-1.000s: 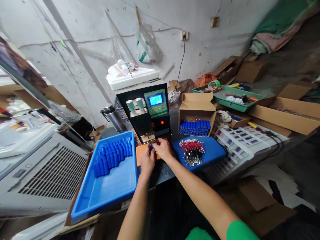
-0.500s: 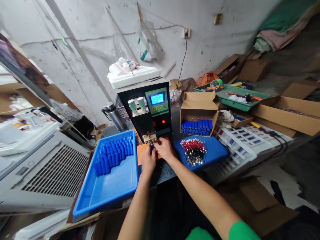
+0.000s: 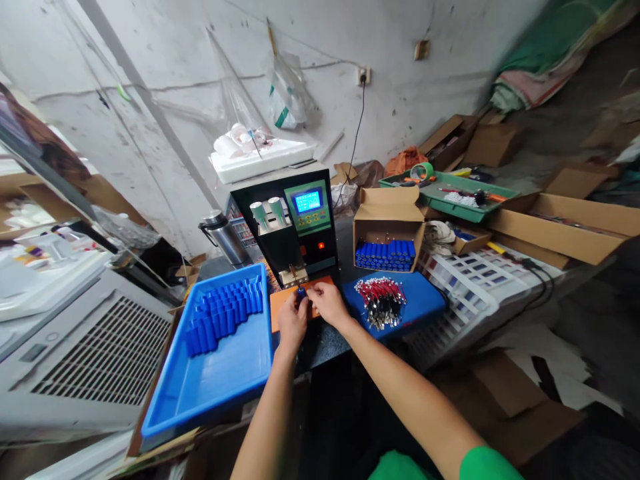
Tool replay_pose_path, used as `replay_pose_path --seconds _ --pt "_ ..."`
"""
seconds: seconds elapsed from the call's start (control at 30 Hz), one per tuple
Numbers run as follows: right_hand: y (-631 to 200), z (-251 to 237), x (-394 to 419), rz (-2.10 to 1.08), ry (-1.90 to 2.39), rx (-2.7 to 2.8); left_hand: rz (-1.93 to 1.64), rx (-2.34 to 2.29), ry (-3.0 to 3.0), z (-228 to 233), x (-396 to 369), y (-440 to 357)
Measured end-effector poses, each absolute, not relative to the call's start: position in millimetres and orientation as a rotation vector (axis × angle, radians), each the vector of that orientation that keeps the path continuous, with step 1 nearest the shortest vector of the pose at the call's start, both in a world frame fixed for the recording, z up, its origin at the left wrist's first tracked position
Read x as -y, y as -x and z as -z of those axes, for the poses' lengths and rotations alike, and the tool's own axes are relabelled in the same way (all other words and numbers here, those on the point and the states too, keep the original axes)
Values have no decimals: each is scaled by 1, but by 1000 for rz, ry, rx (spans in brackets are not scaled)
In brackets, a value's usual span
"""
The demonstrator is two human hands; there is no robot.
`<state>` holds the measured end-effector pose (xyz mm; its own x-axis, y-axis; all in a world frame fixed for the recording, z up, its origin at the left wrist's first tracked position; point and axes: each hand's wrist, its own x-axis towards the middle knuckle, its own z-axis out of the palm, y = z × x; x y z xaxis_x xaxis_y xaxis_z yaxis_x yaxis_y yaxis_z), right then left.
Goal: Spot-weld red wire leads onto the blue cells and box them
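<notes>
My left hand point(image 3: 293, 321) is closed round a blue cylindrical battery cell point(image 3: 301, 293), held upright just below the two thin electrodes point(image 3: 294, 272) of a black spot welder point(image 3: 270, 250). To its right, my right hand point(image 3: 327, 303) is pinched with its fingertips close by the cell; whatever sits between them is too small to make out. Both hands are over the orange block point(image 3: 276, 308) in front of the machine. On a blue pad point(image 3: 420, 303) to the right lies a bundle of red and black wire leads point(image 3: 381, 301) with metal ends.
At left, a blue tray point(image 3: 230, 383) holds rows of blue cells point(image 3: 225, 313). Behind the pad, an open cardboard box point(image 3: 387, 203) contains more cells. A steel flask point(image 3: 224, 237) stands left of the welder; a green tool tray point(image 3: 457, 190) is at back right.
The whole view has shifted slightly. My fingers have parted a little at the electrodes, so more of the blue cell shows between my hands.
</notes>
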<state>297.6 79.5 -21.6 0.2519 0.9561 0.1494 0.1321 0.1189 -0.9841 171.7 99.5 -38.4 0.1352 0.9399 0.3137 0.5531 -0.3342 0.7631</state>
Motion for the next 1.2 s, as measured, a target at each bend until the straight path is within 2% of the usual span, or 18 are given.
replay_pose_path --seconds 0.17,0.33,0.47,0.7,0.93,1.07,1.2 --pt "-300 17 -61 -817 1238 1172 -1212 -1394 -2062 47 -94 -172" --pt "-301 14 -50 -686 1286 1196 -1341 -1350 -2465 52 -91 -177" --pt "-308 25 -53 -759 1247 1042 -1452 -1235 -2697 48 -93 -188" --pt "-356 29 -50 -854 1166 723 -1629 -903 -2772 48 -76 -196" --pt "-431 31 -70 -479 1288 559 -1550 -730 -2862 56 -78 -191" --pt "-471 21 -87 64 1617 825 -1545 -718 -2846 56 -80 -191" --pt "-491 3 -100 274 2023 1193 -1550 -726 -2822 58 -81 -190"
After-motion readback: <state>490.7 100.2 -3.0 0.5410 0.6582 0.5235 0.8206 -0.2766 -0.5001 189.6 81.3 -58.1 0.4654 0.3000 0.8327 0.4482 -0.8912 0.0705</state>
